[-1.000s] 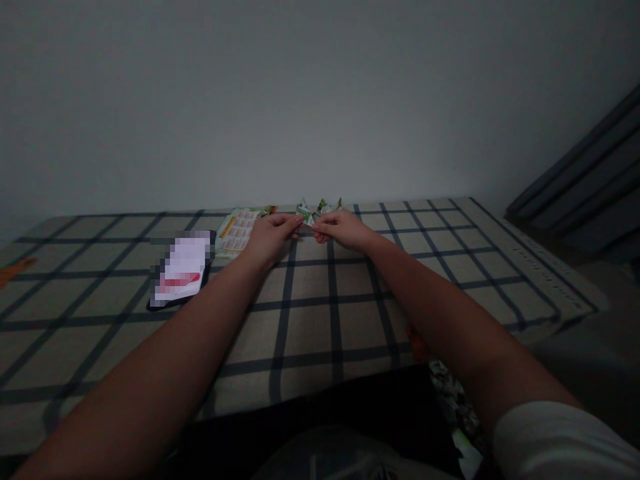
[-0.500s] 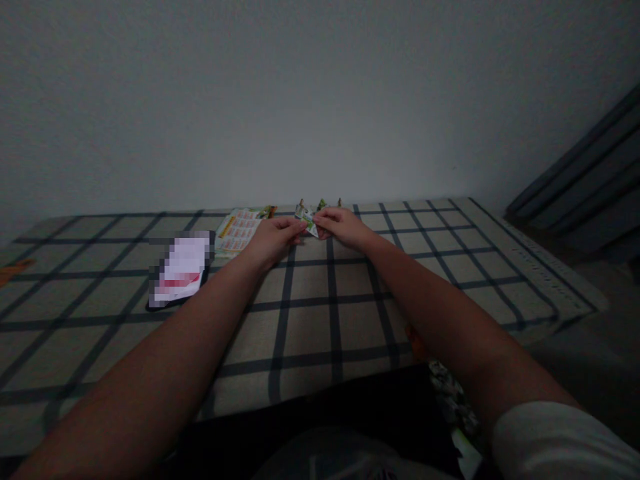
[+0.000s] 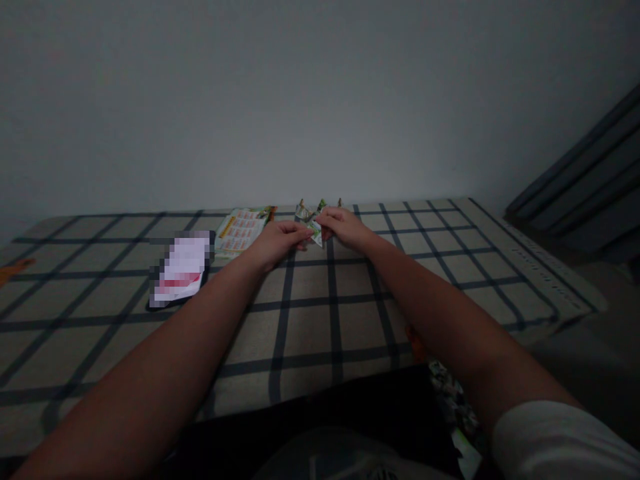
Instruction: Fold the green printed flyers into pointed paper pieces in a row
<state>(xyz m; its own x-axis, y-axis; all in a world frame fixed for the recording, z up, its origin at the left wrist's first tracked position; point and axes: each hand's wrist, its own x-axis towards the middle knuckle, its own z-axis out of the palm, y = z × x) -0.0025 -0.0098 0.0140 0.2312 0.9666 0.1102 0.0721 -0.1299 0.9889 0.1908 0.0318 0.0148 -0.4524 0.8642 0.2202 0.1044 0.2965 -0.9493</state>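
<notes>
A small piece of folded paper [image 3: 317, 234], white with green print, is pinched between my two hands near the far side of the table. My left hand [image 3: 280, 243] grips its left edge between thumb and fingers. From the other side, my right hand [image 3: 343, 227] pinches its upper right part, with the fingers partly hiding it. Just behind stand small pointed folded paper pieces [image 3: 303, 212], partly covered by my right hand. To the left of my left hand lies a printed sheet or booklet [image 3: 242, 231] with rows of small print.
A phone or tablet [image 3: 181, 270] with a lit, blurred screen lies at the left. A checked cloth [image 3: 310, 313] covers the table. Behind it rises a pale wall [image 3: 320, 100]. A grey curtain [image 3: 590, 167] hangs at the right. Something orange [image 3: 15, 270] lies at the far left.
The folded paper has turned and moved slightly nearer and to the right. My left hand has shifted a little right with it; my right hand stays almost in place.
</notes>
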